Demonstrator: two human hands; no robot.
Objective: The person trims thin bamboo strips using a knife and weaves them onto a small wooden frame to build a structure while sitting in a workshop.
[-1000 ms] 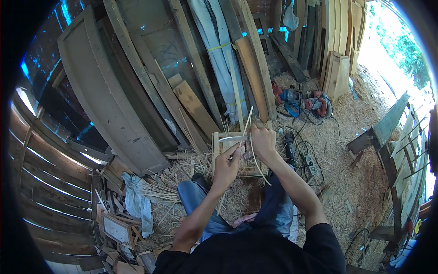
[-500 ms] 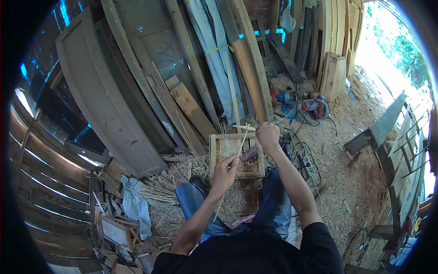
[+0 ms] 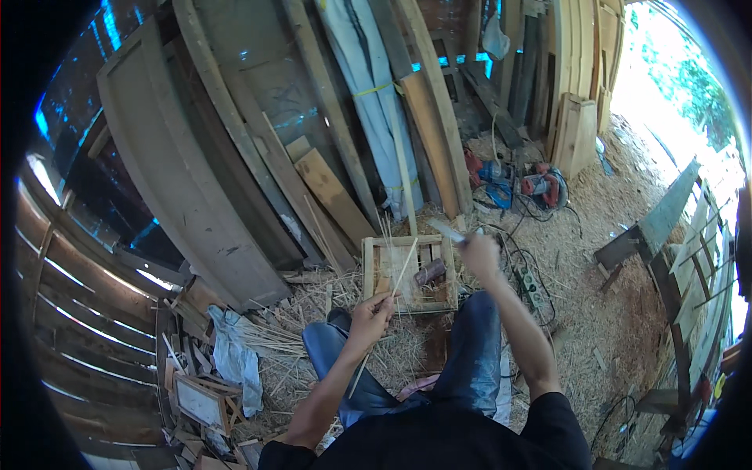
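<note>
The thin, straight, pale wooden strip is pointing far and slightly right, its long axis running near-left through my left hand. A square, pale-wood frame is lying beneath its far part, a brown cylindrical block resting inside. My left fingers are curling closely around the strip; my right hand, farther out, is clenching a silver-bladed knife, its blade pointing far-left.

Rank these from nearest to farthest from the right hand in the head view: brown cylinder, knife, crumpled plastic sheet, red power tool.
1. Knife: in the right hand.
2. Brown cylinder: just left.
3. Red power tool: ahead, rightward.
4. Crumpled plastic sheet: far left.
</note>
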